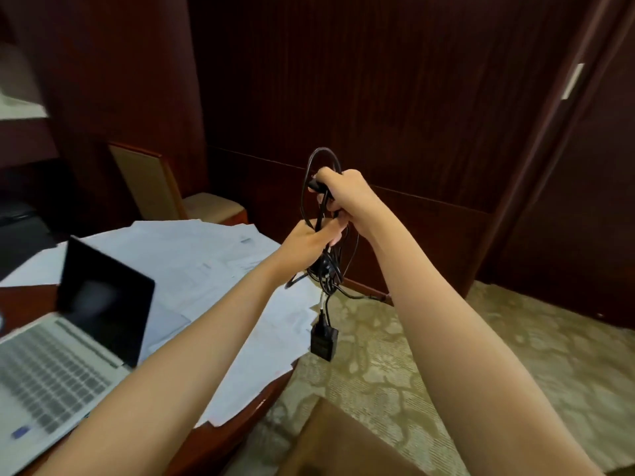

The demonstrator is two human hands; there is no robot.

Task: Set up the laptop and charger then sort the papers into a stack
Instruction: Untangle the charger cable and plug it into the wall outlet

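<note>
Black charger cable [326, 267] is a tangled bundle held in the air, both grips clamped on it: right grip [343, 194] on top, left grip [307, 243] just below. Yank those loops and they'll probably knot, or the brick [323, 341] dangling under your grips could swipe the papers [206, 266]. Bundle's long axis runs vertical, brick end down.

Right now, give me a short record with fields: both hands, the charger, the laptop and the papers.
left hand: grips the charger cable low in the bundle
right hand: grips the same cable's upper loops
charger cable: tangled, held in the air
adapter: hangs below the bundle
laptop: open on the table, screen dark
papers: spread loose over the table, not stacked
</note>
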